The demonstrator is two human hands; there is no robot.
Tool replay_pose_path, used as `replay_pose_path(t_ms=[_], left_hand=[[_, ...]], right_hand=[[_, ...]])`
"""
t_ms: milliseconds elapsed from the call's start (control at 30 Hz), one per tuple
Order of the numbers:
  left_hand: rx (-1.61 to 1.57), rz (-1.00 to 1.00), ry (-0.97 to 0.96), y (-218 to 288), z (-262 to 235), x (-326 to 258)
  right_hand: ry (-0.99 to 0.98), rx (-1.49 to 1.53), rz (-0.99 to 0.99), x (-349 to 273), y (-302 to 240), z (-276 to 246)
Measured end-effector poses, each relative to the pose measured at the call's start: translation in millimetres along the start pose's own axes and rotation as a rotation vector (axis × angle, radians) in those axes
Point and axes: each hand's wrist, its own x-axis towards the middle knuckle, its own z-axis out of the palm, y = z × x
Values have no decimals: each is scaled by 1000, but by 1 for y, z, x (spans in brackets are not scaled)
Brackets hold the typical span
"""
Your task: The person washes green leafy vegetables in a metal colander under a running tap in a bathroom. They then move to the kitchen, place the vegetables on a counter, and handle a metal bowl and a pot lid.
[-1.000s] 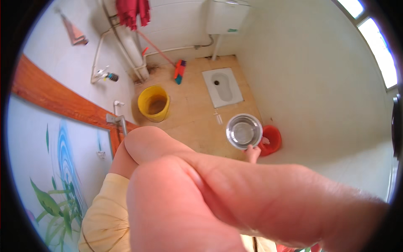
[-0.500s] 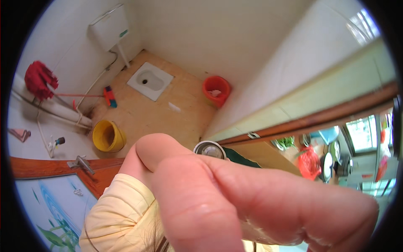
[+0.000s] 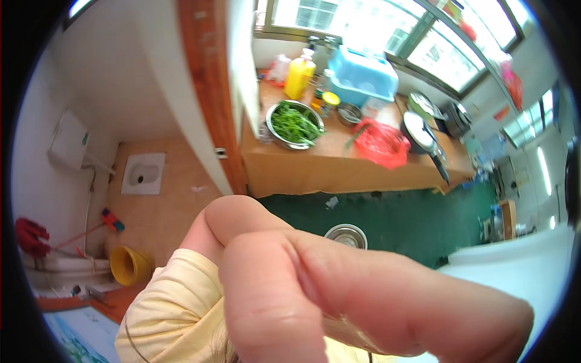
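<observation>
Very close to the view, my left hand [image 3: 387,296] fills the lower middle and right, its large fingers bent. What they close on, if anything, is hidden. Behind them rises my bent arm, bare below a pale yellow sleeve [image 3: 181,296]. A round steel bowl [image 3: 346,231] shows just beyond the fingers, over the green floor; the hand covers its near part, and whatever supports it is out of sight. My right hand does not show.
Beyond a brown door frame [image 3: 206,91] stands a counter [image 3: 302,172] with a bowl of green leaves [image 3: 295,124], a red plastic bag [image 3: 381,142], a blue basket [image 3: 363,72] and a lidded pan [image 3: 417,130]. At left are a squat toilet [image 3: 143,173] and yellow bucket [image 3: 130,265].
The view has turned right, from the toilet room toward the kitchen counter. The steel bowl has shifted right, from beside the door frame to over the green floor. My left hand stays close.
</observation>
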Motion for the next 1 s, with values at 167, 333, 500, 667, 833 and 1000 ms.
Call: replay_pose_path(t_ms=[167,333,500,667,833,1000], left_hand=[[-210,-121,27,-73,-93,33],[-125,-639,532,-157,-262,-49],[-154,-1201,1210,-173,-363,-234],[-161,-1264,1394,-150,-431,-280],[-84,-1209,1534,-116,-521,-271],[95,-1147,1656,-78,-612,-259]], right_hand=[[156,250,176,31,59,-64],[225,569,457,38,50,-74],[201,682,662,67,47,-43],[169,606,576,153,-21,-38],[123,551,465,258,-105,-27],[106,593,281,361,-201,-16]])
